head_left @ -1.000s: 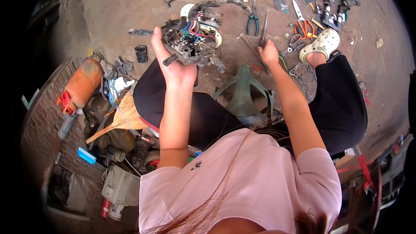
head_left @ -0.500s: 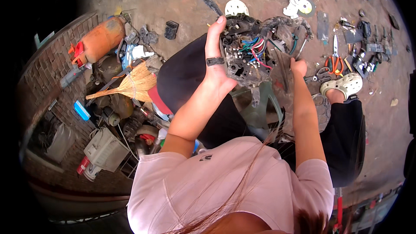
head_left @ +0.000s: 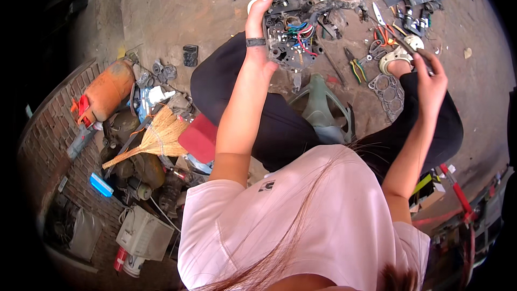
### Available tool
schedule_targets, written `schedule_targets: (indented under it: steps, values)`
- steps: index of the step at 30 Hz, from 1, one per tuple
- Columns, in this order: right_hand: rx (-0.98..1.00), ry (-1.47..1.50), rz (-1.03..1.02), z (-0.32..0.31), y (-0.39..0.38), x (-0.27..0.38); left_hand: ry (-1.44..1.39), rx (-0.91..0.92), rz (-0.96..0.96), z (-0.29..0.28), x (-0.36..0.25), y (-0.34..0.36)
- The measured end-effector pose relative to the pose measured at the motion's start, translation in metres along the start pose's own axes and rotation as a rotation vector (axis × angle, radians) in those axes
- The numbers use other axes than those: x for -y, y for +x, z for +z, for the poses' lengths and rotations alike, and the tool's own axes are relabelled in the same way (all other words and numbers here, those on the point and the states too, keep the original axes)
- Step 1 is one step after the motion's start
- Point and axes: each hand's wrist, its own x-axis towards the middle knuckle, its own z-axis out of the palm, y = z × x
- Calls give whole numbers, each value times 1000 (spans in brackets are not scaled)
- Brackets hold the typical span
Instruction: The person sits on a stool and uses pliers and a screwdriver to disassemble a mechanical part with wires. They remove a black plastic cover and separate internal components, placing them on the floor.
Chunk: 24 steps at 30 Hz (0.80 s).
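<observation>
Wires [head_left: 306,33] in blue, green, white and red cross the exposed face of a grimy black housing [head_left: 284,43], which the left grip [head_left: 259,54] carries above the floor [head_left: 161,16]. That grip is clasped on the housing's left side, the thumb running up along the edge and the other fingers hidden by it. A short black tab [head_left: 256,42] lies across the base of the thumb. Off to the right of the left grip, a dark wrapped cable [head_left: 338,5] stretches from the housing.

Well apart to the right, and nearer the body, the right grip [head_left: 432,83] pinches a slim dark tool [head_left: 405,43], which slants away up and leftward; its exact kind is hard to tell. Beyond this grip lie orange-handled scissors [head_left: 380,31]. Left of it come a pale clog [head_left: 399,58] on a foot, grey-handled scissors [head_left: 374,52], pliers [head_left: 355,68] with green and yellow handles, and a metal gasket [head_left: 386,96]. Between the two grips, lower down, stands a green plastic frame [head_left: 318,102]. To the left of the left grip are a small black block [head_left: 189,55], an orange gas cylinder [head_left: 109,89] and a straw broom [head_left: 161,134].
</observation>
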Motion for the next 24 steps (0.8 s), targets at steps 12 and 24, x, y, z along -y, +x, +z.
schedule_targets:
  steps: [12, 24]
  values:
    - [253, -225, -587, -97, -117, 190, 117, 389, -12, 6, 2, -7]
    - [289, -310, -628, -47, -132, 208, 158, 465, -69, 16, 9, -9]
